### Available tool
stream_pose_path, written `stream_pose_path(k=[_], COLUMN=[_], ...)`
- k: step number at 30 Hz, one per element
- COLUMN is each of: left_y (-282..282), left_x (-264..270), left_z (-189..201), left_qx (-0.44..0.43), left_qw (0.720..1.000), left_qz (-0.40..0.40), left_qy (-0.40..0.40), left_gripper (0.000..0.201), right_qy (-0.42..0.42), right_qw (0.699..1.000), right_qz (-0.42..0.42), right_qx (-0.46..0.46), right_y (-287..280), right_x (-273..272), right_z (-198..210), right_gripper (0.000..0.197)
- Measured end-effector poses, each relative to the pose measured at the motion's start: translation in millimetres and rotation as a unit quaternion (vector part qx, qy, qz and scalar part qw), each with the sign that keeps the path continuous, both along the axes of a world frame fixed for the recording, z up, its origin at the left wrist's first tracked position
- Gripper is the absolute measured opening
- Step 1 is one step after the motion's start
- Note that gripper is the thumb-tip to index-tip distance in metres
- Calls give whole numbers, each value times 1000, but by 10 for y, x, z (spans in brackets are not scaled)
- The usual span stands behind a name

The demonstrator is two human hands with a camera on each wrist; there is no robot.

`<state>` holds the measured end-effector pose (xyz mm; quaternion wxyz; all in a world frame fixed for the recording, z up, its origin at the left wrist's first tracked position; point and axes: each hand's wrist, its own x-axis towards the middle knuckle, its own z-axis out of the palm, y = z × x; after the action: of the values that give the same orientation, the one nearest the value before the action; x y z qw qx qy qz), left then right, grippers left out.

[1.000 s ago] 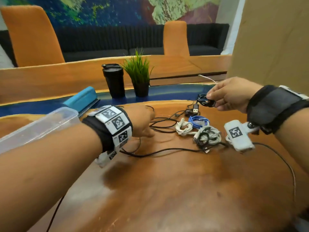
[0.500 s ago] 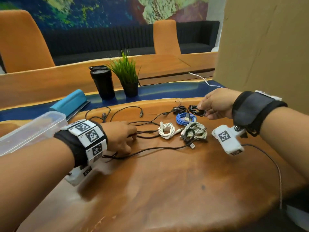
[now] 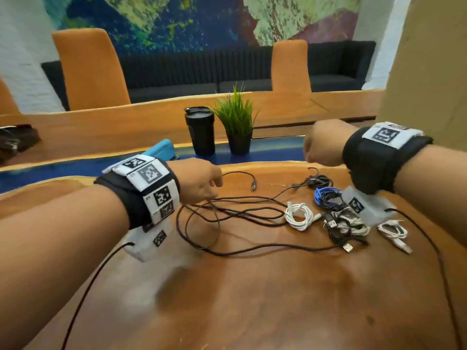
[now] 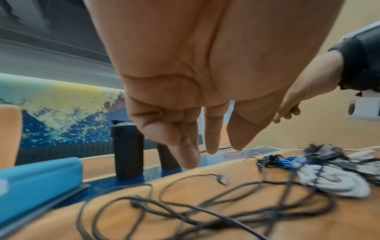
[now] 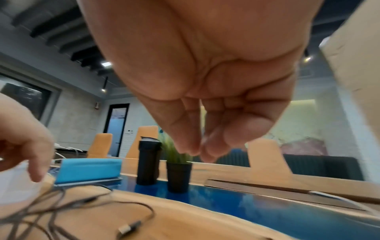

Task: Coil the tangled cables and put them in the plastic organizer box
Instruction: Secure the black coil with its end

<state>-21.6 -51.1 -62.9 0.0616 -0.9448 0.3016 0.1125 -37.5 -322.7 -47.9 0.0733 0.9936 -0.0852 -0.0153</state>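
A long black cable (image 3: 227,210) lies in loose tangled loops on the wooden table (image 3: 252,299), its plug (image 3: 253,185) pointing away from me. My left hand (image 3: 214,188) hovers just above those loops; in the left wrist view its fingers (image 4: 189,155) hang relaxed and hold nothing. To the right lie a white coil (image 3: 298,215), a blue coil (image 3: 326,197), a small black coil (image 3: 319,180) and a grey-and-black bundle (image 3: 351,226). My right hand (image 3: 309,155) is raised above them, fingertips (image 5: 199,151) bunched against the thumb, with nothing in it. The organizer box is not in view.
A black tumbler (image 3: 201,132) and a small potted plant (image 3: 237,127) stand behind the cables on the blue strip. A blue case (image 3: 161,147) lies at the back left. A cardboard panel (image 3: 429,72) rises at the right. Another white cable (image 3: 394,231) lies beneath my right wrist.
My right hand has let go of the small black coil, which now lies on the table, and has risen. My left hand has lifted off the black cable. The camera has tilted up.
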Motion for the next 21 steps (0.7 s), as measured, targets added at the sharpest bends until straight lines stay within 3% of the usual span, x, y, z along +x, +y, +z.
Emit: stream_pose_path(k=[5, 8, 11, 16, 19, 21], left_y=[119, 220, 372, 559, 601, 610], left_x=[28, -44, -91, -62, -56, -59], left_z=[96, 119, 153, 239, 286, 333], left_qx=[-4, -33, -51, -100, -143, -218], left_qw=[1000, 999, 998, 994, 989, 974], left_qz=[21, 5, 2, 20, 39, 64], left_qy=[16, 23, 41, 30, -11, -10], left_gripper=[35, 32, 31, 27, 21, 18], right_qy=[99, 186, 183, 140, 31, -81], right_qw=[989, 981, 982, 990, 982, 947], right_qz=[26, 43, 14, -2, 16, 20], right_qx=[110, -30, -44, 25, 183, 309], right_y=[786, 940, 789, 1102, 1036, 1037], right_x=[507, 1060, 1678, 950, 763, 595], right_z=[-167, -701, -1193, -567, -234, 61], right_gripper=[22, 36, 48, 26, 17, 16])
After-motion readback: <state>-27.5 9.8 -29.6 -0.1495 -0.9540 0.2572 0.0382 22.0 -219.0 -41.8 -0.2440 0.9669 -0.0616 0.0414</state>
